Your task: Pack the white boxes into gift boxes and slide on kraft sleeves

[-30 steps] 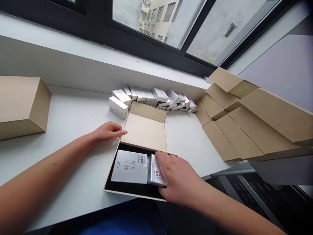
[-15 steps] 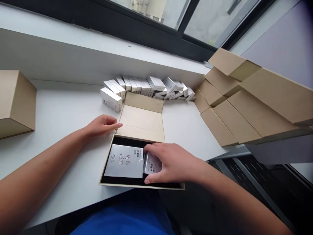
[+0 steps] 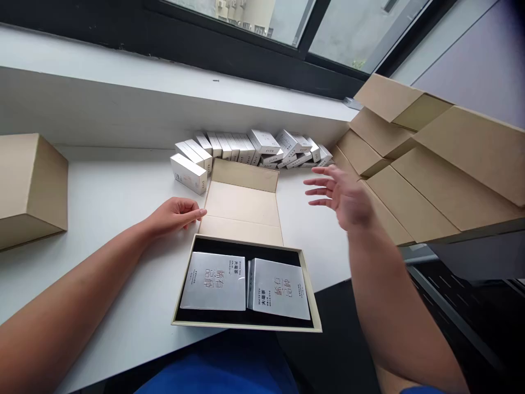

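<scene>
An open beige gift box (image 3: 246, 330) with a black inside lies at the table's front edge, its lid (image 3: 241, 203) folded back. Inside are two silver cartons: the left one (image 3: 214, 290) lies flat, the right one (image 3: 281, 279) sits slightly skewed. My left hand (image 3: 180, 213) rests beside the lid's left edge, thumb and fingers pinched together; whether the lid edge is between them is hard to see. My right hand (image 3: 338, 194), slightly blurred, hovers right of the lid with its fingers spread and nothing in it.
Several small silver cartons (image 3: 235, 146) stand and lie in a row along the back wall. Large beige boxes (image 3: 443, 186) are stacked at the right. Another beige box (image 3: 33, 186) sits at the far left. A window (image 3: 246, 22) is behind.
My right hand has let go of the right carton and moved up and right, its fingers now apart. The right carton shows fully in the box. My left hand has kept its place.
</scene>
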Action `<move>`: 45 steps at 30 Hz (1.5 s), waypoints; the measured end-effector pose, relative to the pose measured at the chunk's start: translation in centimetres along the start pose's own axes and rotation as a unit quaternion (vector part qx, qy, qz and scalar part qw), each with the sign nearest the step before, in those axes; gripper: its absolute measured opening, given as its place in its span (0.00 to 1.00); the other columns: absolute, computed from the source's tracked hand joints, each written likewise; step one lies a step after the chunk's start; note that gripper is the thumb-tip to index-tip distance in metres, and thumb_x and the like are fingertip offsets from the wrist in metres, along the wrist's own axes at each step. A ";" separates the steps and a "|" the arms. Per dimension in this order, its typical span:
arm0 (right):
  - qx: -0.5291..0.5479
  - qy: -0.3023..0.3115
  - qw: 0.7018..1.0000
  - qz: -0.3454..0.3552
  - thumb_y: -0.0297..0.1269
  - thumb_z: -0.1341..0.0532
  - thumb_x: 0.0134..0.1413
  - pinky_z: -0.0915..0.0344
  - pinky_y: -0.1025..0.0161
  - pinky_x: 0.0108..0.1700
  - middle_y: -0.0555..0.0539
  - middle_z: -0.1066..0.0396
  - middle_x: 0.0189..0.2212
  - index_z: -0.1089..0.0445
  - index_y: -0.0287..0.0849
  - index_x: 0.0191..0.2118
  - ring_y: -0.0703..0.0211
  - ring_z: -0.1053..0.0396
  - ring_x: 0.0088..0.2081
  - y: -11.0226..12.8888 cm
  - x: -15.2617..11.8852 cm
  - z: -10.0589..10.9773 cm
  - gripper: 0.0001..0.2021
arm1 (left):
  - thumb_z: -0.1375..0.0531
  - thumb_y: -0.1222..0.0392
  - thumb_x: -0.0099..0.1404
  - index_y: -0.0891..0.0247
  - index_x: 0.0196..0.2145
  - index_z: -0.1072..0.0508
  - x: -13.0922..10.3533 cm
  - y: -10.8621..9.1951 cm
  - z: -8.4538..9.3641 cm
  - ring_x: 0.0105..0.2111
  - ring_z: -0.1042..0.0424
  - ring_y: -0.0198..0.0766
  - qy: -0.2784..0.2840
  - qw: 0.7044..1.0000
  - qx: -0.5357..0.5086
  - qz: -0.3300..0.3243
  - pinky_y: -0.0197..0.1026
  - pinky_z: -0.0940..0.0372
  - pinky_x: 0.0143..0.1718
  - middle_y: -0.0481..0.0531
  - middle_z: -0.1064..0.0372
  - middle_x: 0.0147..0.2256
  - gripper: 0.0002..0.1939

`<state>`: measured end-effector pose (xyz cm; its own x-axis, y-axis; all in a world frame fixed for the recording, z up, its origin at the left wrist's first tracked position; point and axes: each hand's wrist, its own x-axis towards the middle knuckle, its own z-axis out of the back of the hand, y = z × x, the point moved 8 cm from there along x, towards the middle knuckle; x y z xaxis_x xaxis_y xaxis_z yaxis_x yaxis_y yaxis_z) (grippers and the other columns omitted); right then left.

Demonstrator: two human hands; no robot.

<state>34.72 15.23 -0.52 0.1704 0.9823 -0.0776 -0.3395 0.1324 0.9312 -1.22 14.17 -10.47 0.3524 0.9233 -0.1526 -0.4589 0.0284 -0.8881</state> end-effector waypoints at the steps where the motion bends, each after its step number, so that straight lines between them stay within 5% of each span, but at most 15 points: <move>1: 0.009 -0.040 0.999 -0.009 0.60 0.36 0.50 0.32 0.50 0.54 0.41 0.28 0.54 0.32 0.45 0.55 0.45 0.31 0.56 -1.7 2.1 -0.1 0.32 | 0.39 0.39 0.65 0.63 0.26 0.28 0.0 0.0 0.0 0.19 0.46 0.29 0.000 1.000 -0.002 0.002 0.35 0.51 0.23 0.43 0.41 0.18 0.23; 5: 0.039 -0.055 0.997 -0.026 0.47 0.24 0.33 0.36 0.47 0.61 0.36 0.29 0.55 0.35 0.41 0.56 0.41 0.33 0.59 -6.4 8.3 -4.6 0.41 | 0.39 0.41 0.65 0.63 0.27 0.28 0.0 -0.1 0.0 0.21 0.40 0.30 -0.003 1.000 -0.019 -0.003 0.34 0.46 0.26 0.44 0.37 0.20 0.21; 8: 0.075 -0.009 0.997 0.001 0.44 0.20 0.24 0.30 0.50 0.55 0.39 0.23 0.46 0.30 0.41 0.50 0.44 0.26 0.51 -6.5 10.6 -8.0 0.40 | 0.39 0.42 0.65 0.63 0.29 0.28 0.1 0.1 -0.1 0.24 0.35 0.32 -0.002 0.999 -0.043 -0.013 0.35 0.42 0.30 0.45 0.34 0.22 0.20; 11: 0.097 0.032 0.994 0.036 0.45 0.20 0.18 0.26 0.50 0.47 0.40 0.20 0.38 0.26 0.39 0.38 0.43 0.23 0.42 -5.3 11.3 -9.3 0.33 | 0.39 0.42 0.65 0.62 0.29 0.29 0.3 0.4 -0.4 0.26 0.32 0.35 0.002 0.997 -0.067 -0.028 0.38 0.38 0.32 0.46 0.30 0.23 0.20; 18: 0.144 -0.037 0.981 0.121 0.50 0.22 0.29 0.25 0.52 0.44 0.43 0.20 0.37 0.28 0.41 0.37 0.49 0.22 0.38 -3.8 9.6 -3.2 0.28 | 0.41 0.48 0.68 0.60 0.37 0.26 0.1 -0.3 0.7 0.40 0.28 0.43 -0.081 0.990 -0.056 -0.098 0.44 0.35 0.44 0.51 0.26 0.38 0.13; 23: 0.151 -0.115 0.966 0.176 0.48 0.22 0.30 0.27 0.55 0.44 0.46 0.21 0.35 0.29 0.42 0.34 0.53 0.24 0.36 -2.7 8.0 1.2 0.25 | 0.39 0.44 0.66 0.60 0.42 0.27 0.2 0.4 0.6 0.43 0.29 0.44 -0.070 0.991 -0.082 -0.079 0.46 0.34 0.47 0.53 0.27 0.42 0.17; 29: 0.130 -0.234 0.935 0.232 0.52 0.24 0.32 0.29 0.51 0.48 0.46 0.24 0.35 0.32 0.42 0.35 0.52 0.26 0.38 -1.8 7.4 2.1 0.27 | 0.38 0.45 0.65 0.59 0.43 0.26 -0.4 -0.4 0.0 0.48 0.28 0.46 -0.038 0.994 -0.057 -0.085 0.47 0.36 0.52 0.53 0.27 0.44 0.17; 33: 0.094 -0.278 0.920 0.260 0.56 0.28 0.41 0.34 0.45 0.56 0.41 0.27 0.43 0.33 0.41 0.42 0.45 0.28 0.47 -1.3 6.2 1.4 0.28 | 0.40 0.43 0.67 0.60 0.43 0.25 -0.5 -0.9 0.0 0.47 0.28 0.46 -0.028 0.993 -0.073 -0.090 0.45 0.35 0.50 0.53 0.26 0.44 0.18; 35: 0.016 -0.262 0.929 0.262 0.57 0.31 0.46 0.42 0.40 0.63 0.35 0.33 0.56 0.36 0.41 0.54 0.39 0.36 0.60 -1.1 5.0 0.5 0.35 | 0.42 0.43 0.68 0.60 0.43 0.25 -0.5 -1.0 0.2 0.46 0.28 0.46 -0.033 0.992 -0.083 -0.090 0.45 0.35 0.49 0.52 0.25 0.43 0.18; 37: -0.115 -0.239 0.929 0.260 0.60 0.32 0.47 0.56 0.34 0.68 0.30 0.51 0.69 0.51 0.41 0.68 0.32 0.56 0.71 -1.3 3.5 -0.6 0.50 | 0.42 0.43 0.68 0.59 0.43 0.26 -0.5 -1.0 0.3 0.46 0.28 0.45 -0.039 0.992 -0.080 -0.085 0.44 0.35 0.50 0.52 0.25 0.44 0.18; 40: -0.303 -0.145 0.899 0.281 0.62 0.32 0.45 0.74 0.30 0.69 0.33 0.75 0.74 0.69 0.41 0.73 0.31 0.84 0.72 -2.0 1.8 -2.6 0.62 | 0.45 0.43 0.70 0.59 0.43 0.26 -0.5 -1.1 0.2 0.45 0.27 0.45 -0.044 0.994 -0.057 -0.080 0.44 0.35 0.50 0.51 0.25 0.43 0.18; 45: -0.428 0.156 0.868 0.196 0.54 0.36 0.53 0.73 0.34 0.70 0.45 0.63 0.74 0.44 0.53 0.69 0.37 0.77 0.74 -5.6 2.0 -6.1 0.39 | 0.50 0.42 0.72 0.59 0.42 0.26 -0.7 -1.8 0.2 0.42 0.27 0.44 -0.053 0.995 -0.040 -0.074 0.43 0.33 0.47 0.50 0.24 0.41 0.21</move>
<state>31.27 17.29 -8.03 -0.3277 0.9443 -0.0312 -0.9007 -0.3023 0.3119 -0.81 13.52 -8.68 0.3218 0.9465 0.0244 -0.3404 0.1397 -0.9298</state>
